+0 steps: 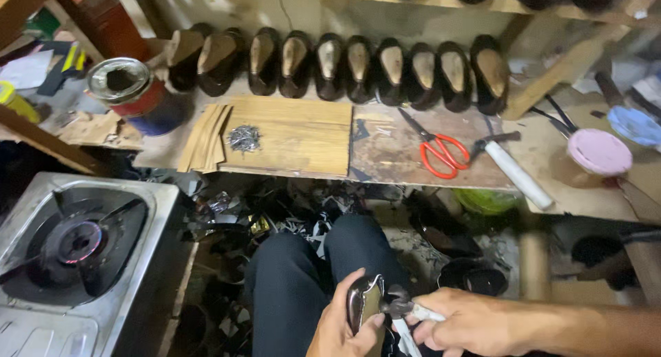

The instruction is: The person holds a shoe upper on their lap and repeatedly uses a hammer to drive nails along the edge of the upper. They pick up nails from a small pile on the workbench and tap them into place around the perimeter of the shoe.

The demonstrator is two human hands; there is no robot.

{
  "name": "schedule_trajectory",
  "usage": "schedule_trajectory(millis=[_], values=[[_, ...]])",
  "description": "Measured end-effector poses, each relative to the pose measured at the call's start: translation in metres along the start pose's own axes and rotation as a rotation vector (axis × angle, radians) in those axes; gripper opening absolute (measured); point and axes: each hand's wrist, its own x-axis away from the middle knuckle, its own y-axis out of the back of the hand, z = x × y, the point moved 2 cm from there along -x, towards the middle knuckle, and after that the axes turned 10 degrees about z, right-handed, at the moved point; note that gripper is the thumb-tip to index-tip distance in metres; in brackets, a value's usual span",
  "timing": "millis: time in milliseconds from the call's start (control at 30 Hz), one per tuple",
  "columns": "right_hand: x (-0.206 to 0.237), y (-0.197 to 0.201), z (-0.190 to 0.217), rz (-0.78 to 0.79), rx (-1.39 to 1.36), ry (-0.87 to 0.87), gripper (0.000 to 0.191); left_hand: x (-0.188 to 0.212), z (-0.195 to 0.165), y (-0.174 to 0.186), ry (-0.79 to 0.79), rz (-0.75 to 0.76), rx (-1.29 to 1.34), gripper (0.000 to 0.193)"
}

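Both hands work at the near edge, over the lap: left hand (342, 324) cupped around a dark shoe upper (363, 303), right hand (468, 322) clamped on the white handles of pincers (399, 306) biting its edge. Farther off, red scissors (441, 152) and a hammer (513, 168) lie on the bench (385, 150)

Up beyond the grip, red-handled scissors (441, 150) lie beside a white-handled hammer (513, 168); far left, a gas burner (79, 241) glows.

The person wears dark navy trousers (303, 281), and both forearms are bare, with no sleeves showing.
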Motion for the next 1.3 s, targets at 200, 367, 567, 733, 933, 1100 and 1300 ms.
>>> schedule_trajectory(millis=[200, 367, 567, 733, 933, 1100, 1300], values=[[0.017, -0.004, 0.02, 0.009, 0.211, -0.219, 0.018, 0.014, -0.01, -0.034, -0.111, -0.052, -0.236, 0.074], [0.03, -0.003, 0.036, -0.017, 0.421, -0.259, 0.016, 0.024, -0.014, -0.051, -0.005, -0.13, -0.305, 0.073], [0.035, -0.002, 0.045, -0.029, 0.568, -0.282, 0.019, 0.026, -0.021, -0.059, -0.126, -0.14, -0.366, 0.072], [0.034, -0.007, 0.026, -0.127, 0.666, 0.061, 0.031, 0.032, -0.025, -0.056, -0.143, -0.158, -0.343, 0.07], [-0.016, -0.036, -0.032, -0.655, 0.704, 0.23, 0.031, 0.035, -0.027, -0.042, -0.051, -0.317, -0.206, 0.067], [-0.025, -0.037, -0.025, -0.676, 0.644, 0.236, 0.038, 0.036, -0.039, -0.035, -0.212, -0.407, -0.227, 0.067], [0.002, -0.024, 0.064, -0.634, 1.156, 0.435, 0.054, 0.037, -0.087, -0.016, -0.611, -0.375, -0.206, 0.072]])
